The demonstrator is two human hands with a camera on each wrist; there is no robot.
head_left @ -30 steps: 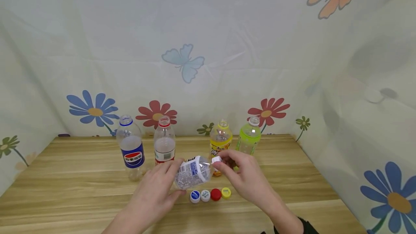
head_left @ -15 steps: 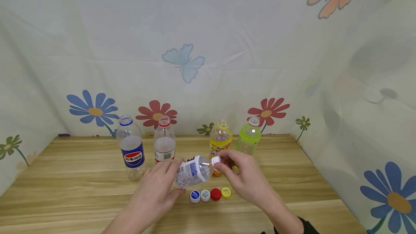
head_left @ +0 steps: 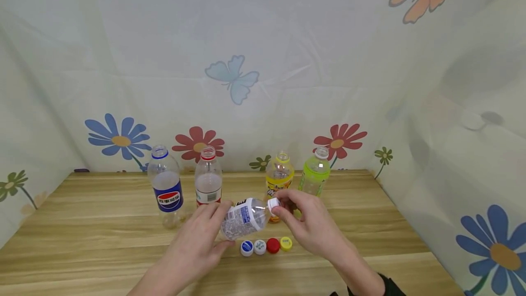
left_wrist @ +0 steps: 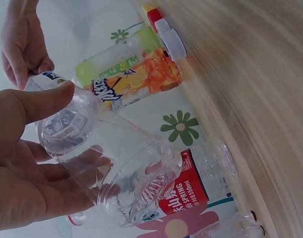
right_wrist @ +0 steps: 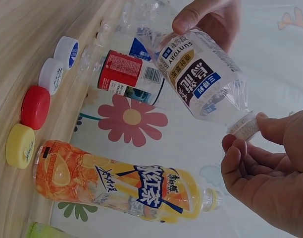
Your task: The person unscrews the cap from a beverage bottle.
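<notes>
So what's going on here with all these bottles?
A person is holding a clear bottle tilted over a wooden table. The left hand grips its body, while the right hand pinches its white cap. Four loose caps lie in a row just below. Behind, four bottles stand upright with no caps on.

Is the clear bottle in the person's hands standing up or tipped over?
Tipped. The left hand holds the clear bottle on its side above the table, while the right hand pinches its white cap.
</notes>
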